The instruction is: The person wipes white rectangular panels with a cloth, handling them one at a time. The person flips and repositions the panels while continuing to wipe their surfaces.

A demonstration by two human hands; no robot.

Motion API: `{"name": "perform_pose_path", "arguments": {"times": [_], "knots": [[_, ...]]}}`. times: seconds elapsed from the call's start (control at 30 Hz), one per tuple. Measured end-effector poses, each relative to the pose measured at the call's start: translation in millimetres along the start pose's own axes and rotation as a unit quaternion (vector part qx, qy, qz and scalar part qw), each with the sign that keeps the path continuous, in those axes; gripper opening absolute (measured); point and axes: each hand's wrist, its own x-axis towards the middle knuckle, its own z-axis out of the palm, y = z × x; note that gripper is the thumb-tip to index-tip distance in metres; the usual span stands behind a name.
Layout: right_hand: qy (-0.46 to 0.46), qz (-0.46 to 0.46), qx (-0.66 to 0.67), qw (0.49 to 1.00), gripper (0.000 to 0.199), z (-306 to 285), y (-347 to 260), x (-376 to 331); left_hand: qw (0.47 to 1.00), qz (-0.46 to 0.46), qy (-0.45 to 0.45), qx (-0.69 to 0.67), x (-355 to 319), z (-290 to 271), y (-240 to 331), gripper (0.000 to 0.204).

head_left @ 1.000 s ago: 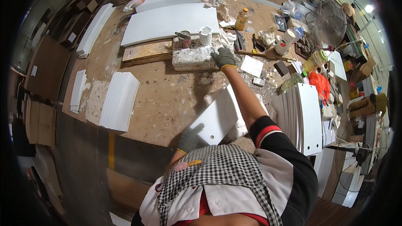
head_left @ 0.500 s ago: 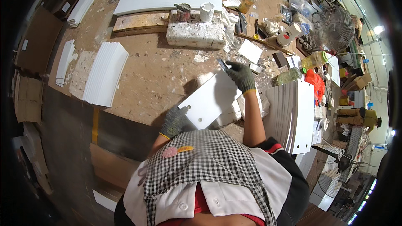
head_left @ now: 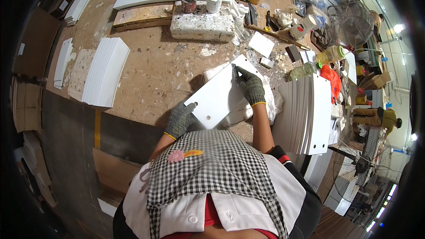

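Observation:
A white board (head_left: 214, 95) with round holes near its ends lies tilted in front of me, partly over white padding. My left hand (head_left: 179, 119), in a grey-green knit glove, is closed on the board's near left corner, its thumb on top by a hole. My right hand (head_left: 250, 87), gloved alike, is over the board's far right part, fingers closed on a thin flat scraper (head_left: 234, 69). The scraper's blade appears against the board's face; its handle is hidden in the glove.
Stacked white boards stand at right (head_left: 318, 115) and left (head_left: 106, 71). Behind, a paint-stained white block (head_left: 201, 28) carries two small pots. Bottles (head_left: 303, 71), rags and a wooden strip (head_left: 279, 37) clutter the far right. A fan (head_left: 352, 24) stands beyond.
My right hand has come back from the board's far end, which now shows past it. The scraper, raised before, is now down at the board. My left hand still grips the corner.

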Motion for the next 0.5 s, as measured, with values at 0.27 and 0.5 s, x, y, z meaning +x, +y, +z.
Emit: {"name": "perform_pose_path", "arguments": {"times": [0.27, 0.5], "knots": [[-0.027, 0.032, -0.012, 0.999, 0.041, -1.4, -9.6, -8.6, 0.998, -0.006, -0.005, 0.062, 1.8, -1.1, -5.5, 0.060], [-0.012, 0.029, -0.046, 0.998, 0.043, 4.5, -12.7, -16.1, 0.999, -0.032, 0.011, 0.042, 1.6, 2.8, 6.9, 0.063]]}}
